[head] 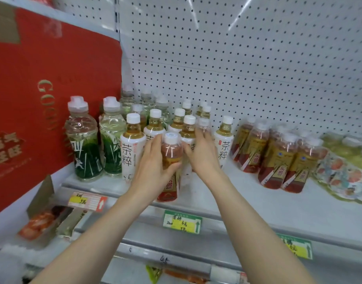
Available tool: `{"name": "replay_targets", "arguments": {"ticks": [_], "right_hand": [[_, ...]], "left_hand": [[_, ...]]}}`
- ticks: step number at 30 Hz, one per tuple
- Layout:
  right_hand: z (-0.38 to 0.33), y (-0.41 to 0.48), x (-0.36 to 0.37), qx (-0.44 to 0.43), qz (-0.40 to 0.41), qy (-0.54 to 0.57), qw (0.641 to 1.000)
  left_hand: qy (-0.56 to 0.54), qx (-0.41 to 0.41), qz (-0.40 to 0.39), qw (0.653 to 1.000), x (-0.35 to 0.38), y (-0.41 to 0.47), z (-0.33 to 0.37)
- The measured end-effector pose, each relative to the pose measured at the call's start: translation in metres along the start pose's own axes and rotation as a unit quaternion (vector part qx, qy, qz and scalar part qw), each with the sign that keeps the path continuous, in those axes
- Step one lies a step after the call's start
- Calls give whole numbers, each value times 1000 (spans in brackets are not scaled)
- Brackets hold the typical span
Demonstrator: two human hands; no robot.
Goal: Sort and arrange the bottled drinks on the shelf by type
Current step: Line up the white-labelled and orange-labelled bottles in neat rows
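A red-and-gold labelled bottle [170, 160] with reddish drink stands at the shelf's front edge. My left hand [153, 160] grips its left side, thumb curled across the label. My right hand [202, 152] lies just right of it, fingers reaching between the white-labelled tea bottles [133, 148] behind. Those white-capped tea bottles stand in several rows. Two green-labelled bottles [84, 140] stand at the far left. A group of red-and-gold bottles [278, 156] stands on the right, past another white tea bottle [224, 140].
A big red carton [43, 99] walls off the left end. Pale green and peach-print bottles [344, 167] fill the far right. White pegboard [247, 58] backs the shelf [227, 193]. Price tags [182, 221] hang on the front rail; an open box of goods [45, 220] sits lower left.
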State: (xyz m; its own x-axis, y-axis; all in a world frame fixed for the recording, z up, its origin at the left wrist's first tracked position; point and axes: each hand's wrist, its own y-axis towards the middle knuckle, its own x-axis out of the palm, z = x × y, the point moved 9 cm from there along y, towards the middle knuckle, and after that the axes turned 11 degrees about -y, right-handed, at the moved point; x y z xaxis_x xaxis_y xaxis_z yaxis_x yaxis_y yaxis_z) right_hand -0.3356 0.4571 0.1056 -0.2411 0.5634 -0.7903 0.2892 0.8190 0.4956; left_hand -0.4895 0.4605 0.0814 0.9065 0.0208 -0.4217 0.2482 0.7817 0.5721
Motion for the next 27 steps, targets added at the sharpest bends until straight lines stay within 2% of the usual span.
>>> {"name": "replay_targets", "arguments": {"ticks": [4,7,8,9,12,14,22,27], "right_hand": [[-5,11,6,-43,-17,-19,999],[8,19,-31,-44,103,-65,992],[13,25,-38,-37,119,-85,989],[17,33,-39,-34,107,-111,987],[17,59,-9,-31,-2,-188,982],[12,64,3,-27,-19,-207,978],[9,39,-20,-2,23,-67,998],[12,7,-43,11,19,-44,999]], "left_hand": [[1,-7,0,1000,2,1,-2],[0,-19,-3,1000,3,2,-5],[1,-23,-4,1000,3,1,-5],[2,-24,-6,1000,3,1,-5],[2,-30,-11,999,4,1,-5],[-1,-29,-16,999,3,1,-5],[-9,-30,-28,999,4,0,-5],[-22,-30,-40,999,2,2,-4]]}}
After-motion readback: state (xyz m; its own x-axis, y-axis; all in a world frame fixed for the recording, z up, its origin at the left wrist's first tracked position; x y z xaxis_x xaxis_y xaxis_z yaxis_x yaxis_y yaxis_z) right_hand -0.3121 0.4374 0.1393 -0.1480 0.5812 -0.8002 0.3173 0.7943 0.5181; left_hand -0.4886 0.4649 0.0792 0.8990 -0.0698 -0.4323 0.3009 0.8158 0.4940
